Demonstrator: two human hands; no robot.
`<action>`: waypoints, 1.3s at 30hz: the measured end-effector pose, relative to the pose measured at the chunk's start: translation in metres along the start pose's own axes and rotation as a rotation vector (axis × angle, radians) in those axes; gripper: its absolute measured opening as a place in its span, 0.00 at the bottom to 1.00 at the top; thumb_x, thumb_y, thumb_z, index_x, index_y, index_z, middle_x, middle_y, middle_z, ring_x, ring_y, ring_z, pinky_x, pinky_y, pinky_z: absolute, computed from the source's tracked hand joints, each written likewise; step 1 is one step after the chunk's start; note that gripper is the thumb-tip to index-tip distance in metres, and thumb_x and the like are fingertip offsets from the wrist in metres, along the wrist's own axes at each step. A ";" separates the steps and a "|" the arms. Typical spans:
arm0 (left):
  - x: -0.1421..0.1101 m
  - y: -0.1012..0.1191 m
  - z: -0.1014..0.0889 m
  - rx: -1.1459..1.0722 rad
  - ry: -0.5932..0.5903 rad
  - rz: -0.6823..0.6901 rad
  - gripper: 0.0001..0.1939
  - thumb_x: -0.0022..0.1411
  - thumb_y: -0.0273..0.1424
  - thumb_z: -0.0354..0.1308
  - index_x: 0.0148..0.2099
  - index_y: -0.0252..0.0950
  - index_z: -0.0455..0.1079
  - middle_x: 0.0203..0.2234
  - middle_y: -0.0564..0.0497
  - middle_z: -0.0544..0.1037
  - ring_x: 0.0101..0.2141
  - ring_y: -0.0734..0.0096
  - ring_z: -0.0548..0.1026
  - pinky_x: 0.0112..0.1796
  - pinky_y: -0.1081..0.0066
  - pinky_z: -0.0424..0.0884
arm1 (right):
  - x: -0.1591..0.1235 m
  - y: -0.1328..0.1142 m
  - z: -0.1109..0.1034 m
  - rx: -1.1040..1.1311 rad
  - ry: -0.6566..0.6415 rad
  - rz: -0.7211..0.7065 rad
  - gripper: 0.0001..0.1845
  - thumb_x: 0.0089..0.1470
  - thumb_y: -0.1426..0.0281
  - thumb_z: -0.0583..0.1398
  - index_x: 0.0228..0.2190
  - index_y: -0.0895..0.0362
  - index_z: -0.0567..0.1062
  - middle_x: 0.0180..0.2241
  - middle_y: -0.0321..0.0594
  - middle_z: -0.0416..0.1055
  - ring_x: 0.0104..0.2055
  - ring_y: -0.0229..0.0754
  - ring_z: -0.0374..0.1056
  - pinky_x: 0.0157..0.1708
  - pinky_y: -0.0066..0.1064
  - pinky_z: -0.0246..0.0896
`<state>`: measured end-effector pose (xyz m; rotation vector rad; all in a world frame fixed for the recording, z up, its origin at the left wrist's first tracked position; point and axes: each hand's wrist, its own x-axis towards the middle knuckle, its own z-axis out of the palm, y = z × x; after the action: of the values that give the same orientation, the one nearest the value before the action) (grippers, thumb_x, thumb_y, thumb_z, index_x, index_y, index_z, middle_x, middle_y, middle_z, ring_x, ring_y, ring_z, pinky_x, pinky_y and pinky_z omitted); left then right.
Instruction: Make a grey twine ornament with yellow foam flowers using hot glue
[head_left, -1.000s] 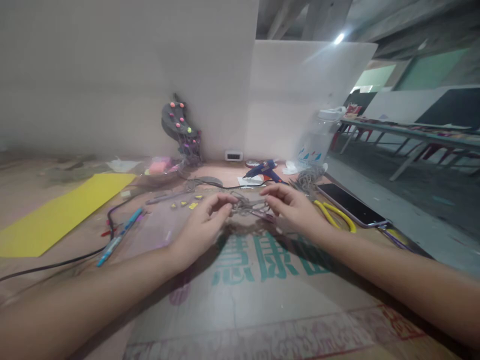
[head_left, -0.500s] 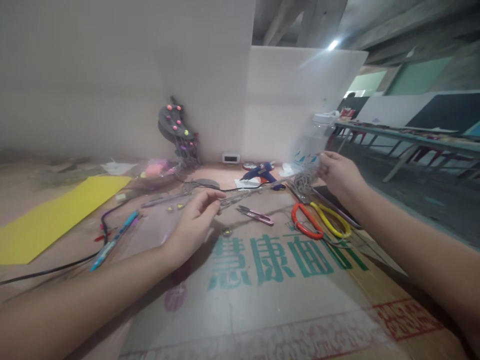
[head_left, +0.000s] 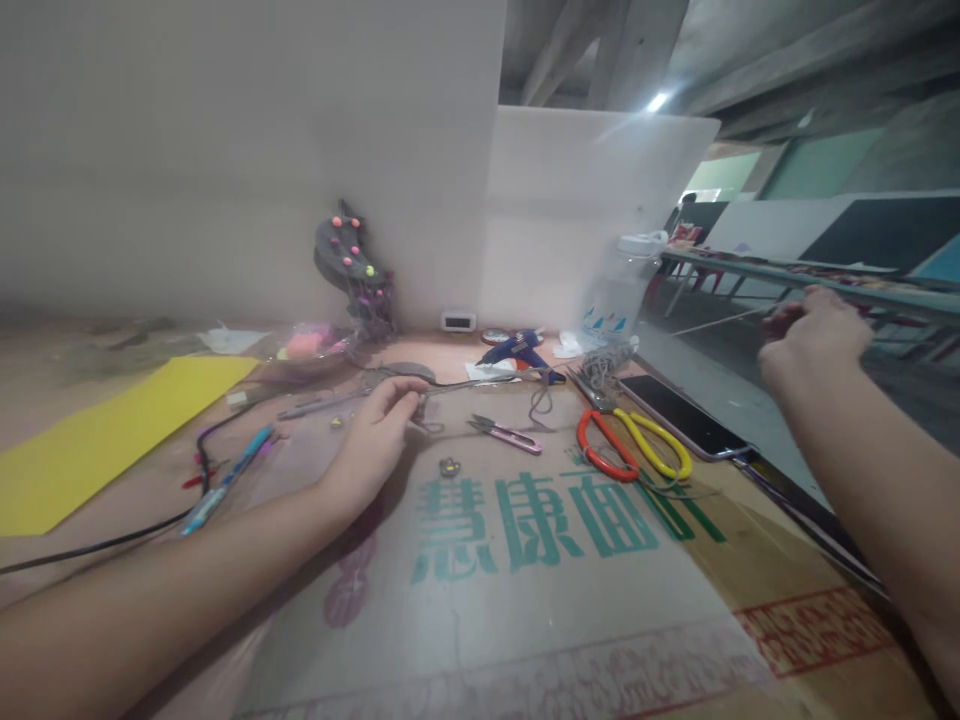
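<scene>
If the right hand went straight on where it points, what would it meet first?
Probably the long table in the background; nothing nearer shows ahead of the right hand, though depth is hard to judge here.

So my bare left forearm (head_left: 225,565) slants in low, left hand (head_left: 367,435) around mid-view, thumb (head_left: 403,406) and index finger (head_left: 399,384) pinched close. My right forearm (head_left: 874,460) is reaching way out to the side, right hand (head_left: 817,335) raised higher, fingers (head_left: 781,322) curled in. Hands are well apart, lol.
</scene>
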<state>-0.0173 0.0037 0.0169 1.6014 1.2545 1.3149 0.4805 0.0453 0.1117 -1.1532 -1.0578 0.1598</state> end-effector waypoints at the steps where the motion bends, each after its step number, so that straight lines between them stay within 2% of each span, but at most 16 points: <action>1: 0.001 -0.001 0.001 -0.013 -0.004 0.008 0.13 0.62 0.37 0.51 0.45 0.36 0.69 0.37 0.50 0.75 0.39 0.66 0.73 0.41 0.69 0.68 | 0.002 -0.004 -0.004 0.094 0.211 0.015 0.21 0.60 0.59 0.54 0.18 0.52 0.58 0.13 0.29 0.52 0.14 0.29 0.51 0.18 0.31 0.46; 3: 0.002 -0.002 0.003 -0.051 -0.045 0.014 0.15 0.61 0.37 0.53 0.47 0.35 0.70 0.42 0.47 0.76 0.43 0.64 0.73 0.45 0.67 0.68 | 0.001 -0.015 -0.003 0.145 0.313 0.018 0.16 0.58 0.63 0.57 0.21 0.52 0.61 0.18 0.30 0.60 0.16 0.27 0.55 0.20 0.28 0.50; 5: 0.001 -0.001 0.005 -0.088 -0.104 0.008 0.17 0.60 0.36 0.54 0.49 0.34 0.70 0.46 0.44 0.76 0.46 0.63 0.73 0.49 0.64 0.67 | -0.009 -0.032 0.011 0.179 0.253 0.028 0.11 0.57 0.69 0.58 0.24 0.52 0.65 0.23 0.33 0.66 0.20 0.29 0.61 0.21 0.28 0.54; 8: 0.000 0.000 0.007 -0.076 -0.161 0.032 0.18 0.60 0.36 0.56 0.50 0.33 0.70 0.49 0.42 0.75 0.49 0.61 0.73 0.52 0.62 0.65 | -0.043 -0.062 0.051 0.247 0.066 0.040 0.08 0.54 0.76 0.60 0.26 0.53 0.70 0.25 0.32 0.67 0.23 0.28 0.64 0.24 0.27 0.56; 9: 0.000 -0.001 0.006 -0.054 -0.165 0.049 0.18 0.60 0.36 0.56 0.50 0.33 0.70 0.50 0.42 0.75 0.50 0.61 0.72 0.53 0.62 0.64 | -0.059 -0.072 0.066 0.286 -0.067 0.068 0.07 0.54 0.77 0.59 0.28 0.53 0.72 0.25 0.31 0.66 0.21 0.27 0.61 0.24 0.27 0.56; 10: 0.000 -0.002 0.006 -0.030 -0.170 0.065 0.18 0.61 0.36 0.56 0.51 0.34 0.71 0.50 0.43 0.75 0.51 0.60 0.72 0.54 0.61 0.64 | -0.077 -0.081 0.081 0.324 -0.221 0.082 0.07 0.55 0.77 0.59 0.31 0.53 0.73 0.25 0.30 0.64 0.20 0.26 0.58 0.24 0.26 0.56; 12: -0.001 -0.005 0.004 0.004 -0.176 0.086 0.19 0.62 0.38 0.55 0.52 0.35 0.71 0.51 0.43 0.75 0.51 0.59 0.71 0.55 0.59 0.63 | -0.115 -0.097 0.106 0.330 -0.349 0.103 0.04 0.52 0.76 0.61 0.31 0.54 0.74 0.22 0.29 0.62 0.16 0.25 0.51 0.19 0.25 0.52; 15: -0.005 -0.003 0.001 0.029 -0.218 0.120 0.20 0.64 0.40 0.53 0.54 0.37 0.70 0.52 0.44 0.74 0.53 0.57 0.71 0.55 0.58 0.63 | -0.165 -0.112 0.128 0.327 -0.593 0.199 0.05 0.53 0.73 0.60 0.35 0.55 0.74 0.23 0.31 0.64 0.18 0.27 0.55 0.17 0.24 0.50; 18: -0.014 0.004 0.000 0.106 -0.353 0.257 0.22 0.65 0.39 0.51 0.60 0.41 0.65 0.57 0.46 0.70 0.56 0.57 0.67 0.57 0.58 0.61 | -0.196 -0.118 0.135 0.282 -0.748 0.179 0.06 0.54 0.72 0.60 0.36 0.55 0.74 0.26 0.33 0.68 0.20 0.29 0.61 0.20 0.26 0.57; 21: -0.021 0.008 0.002 0.248 -0.479 0.384 0.25 0.66 0.38 0.51 0.64 0.44 0.58 0.60 0.47 0.66 0.59 0.59 0.64 0.59 0.57 0.57 | -0.213 -0.116 0.138 0.182 -0.883 0.180 0.06 0.54 0.73 0.59 0.36 0.55 0.73 0.32 0.35 0.71 0.22 0.30 0.64 0.23 0.27 0.62; 23: -0.022 0.007 0.004 0.330 -0.443 0.475 0.21 0.67 0.37 0.51 0.60 0.43 0.63 0.54 0.47 0.72 0.55 0.60 0.67 0.57 0.57 0.59 | -0.222 -0.110 0.141 0.119 -0.961 0.208 0.07 0.54 0.75 0.58 0.37 0.56 0.72 0.36 0.36 0.72 0.23 0.30 0.66 0.25 0.28 0.64; 27: -0.017 0.000 0.005 0.434 -0.362 0.598 0.15 0.66 0.36 0.53 0.53 0.39 0.69 0.48 0.46 0.75 0.49 0.60 0.70 0.51 0.57 0.63 | -0.243 -0.093 0.146 0.070 -1.119 0.185 0.17 0.56 0.77 0.55 0.47 0.54 0.68 0.37 0.37 0.71 0.27 0.31 0.68 0.30 0.28 0.67; 31: -0.018 -0.003 0.006 0.512 -0.398 0.713 0.13 0.66 0.35 0.54 0.50 0.39 0.70 0.43 0.46 0.75 0.46 0.61 0.70 0.48 0.60 0.64 | -0.262 -0.079 0.148 0.111 -1.202 0.061 0.26 0.56 0.79 0.54 0.55 0.50 0.62 0.54 0.43 0.62 0.31 0.31 0.70 0.34 0.30 0.68; 33: -0.021 -0.004 0.008 0.541 -0.426 0.787 0.13 0.66 0.34 0.53 0.52 0.40 0.68 0.45 0.46 0.74 0.46 0.62 0.69 0.48 0.61 0.64 | -0.267 -0.077 0.149 0.128 -1.211 0.061 0.30 0.55 0.80 0.54 0.58 0.49 0.59 0.52 0.43 0.64 0.32 0.32 0.70 0.34 0.30 0.69; 36: -0.025 -0.005 0.010 0.588 -0.444 0.850 0.15 0.67 0.31 0.52 0.54 0.41 0.67 0.46 0.46 0.72 0.47 0.62 0.68 0.47 0.62 0.64 | -0.271 -0.077 0.151 0.131 -1.220 0.092 0.32 0.54 0.80 0.55 0.59 0.51 0.57 0.42 0.40 0.69 0.31 0.34 0.70 0.34 0.31 0.69; 39: -0.025 -0.007 0.011 0.606 -0.437 0.856 0.09 0.66 0.33 0.53 0.45 0.41 0.72 0.41 0.47 0.72 0.44 0.63 0.68 0.45 0.63 0.64 | -0.273 -0.076 0.152 0.135 -1.229 0.123 0.32 0.55 0.80 0.54 0.60 0.52 0.55 0.36 0.37 0.70 0.30 0.34 0.70 0.32 0.30 0.68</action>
<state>-0.0085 -0.0176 0.0011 2.8785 0.7193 0.9469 0.1909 -0.0508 0.0111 -0.9516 -1.9865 1.1200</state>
